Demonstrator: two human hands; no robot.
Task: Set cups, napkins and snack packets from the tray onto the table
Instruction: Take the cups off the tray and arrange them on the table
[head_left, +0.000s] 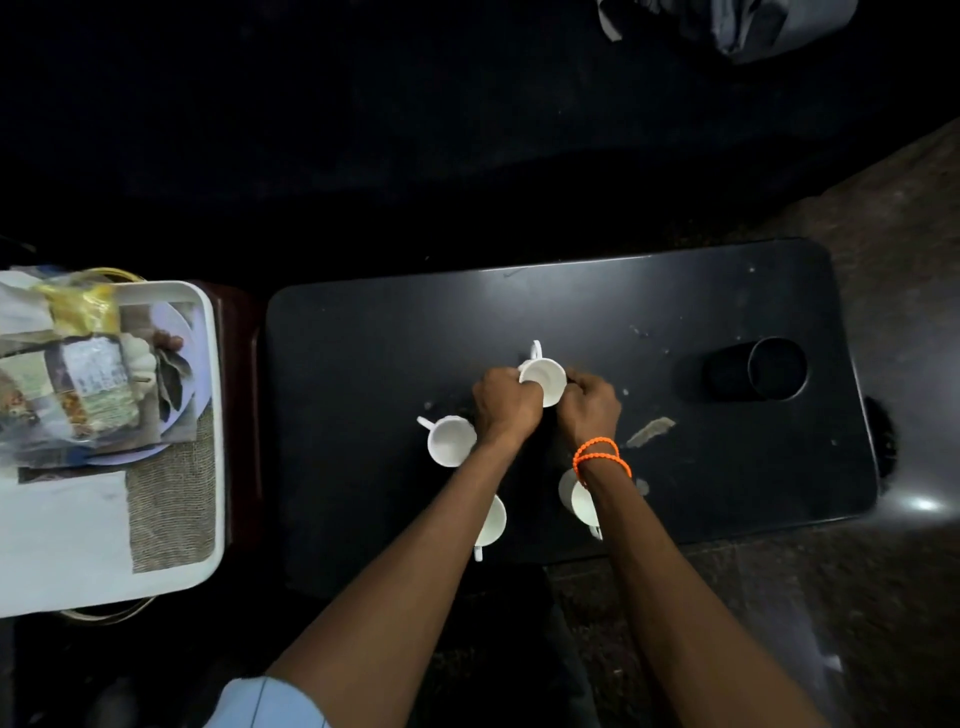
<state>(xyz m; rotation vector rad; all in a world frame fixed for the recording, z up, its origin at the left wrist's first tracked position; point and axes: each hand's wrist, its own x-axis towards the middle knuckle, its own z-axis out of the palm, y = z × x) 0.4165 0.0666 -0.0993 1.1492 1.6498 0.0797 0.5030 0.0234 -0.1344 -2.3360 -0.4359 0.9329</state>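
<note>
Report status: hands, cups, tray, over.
Both hands, left and right, on the far white cup. Three more cups already on the black table. Snack packets and napkin remain on tray. Nothing blocking.

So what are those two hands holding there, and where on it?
Both the left hand and the right hand grip one white cup by its sides, near the rim; its handle points away, untouched.

Bare forearms; orange beaded bracelets circle the right wrist; pale blue sleeve.
</note>
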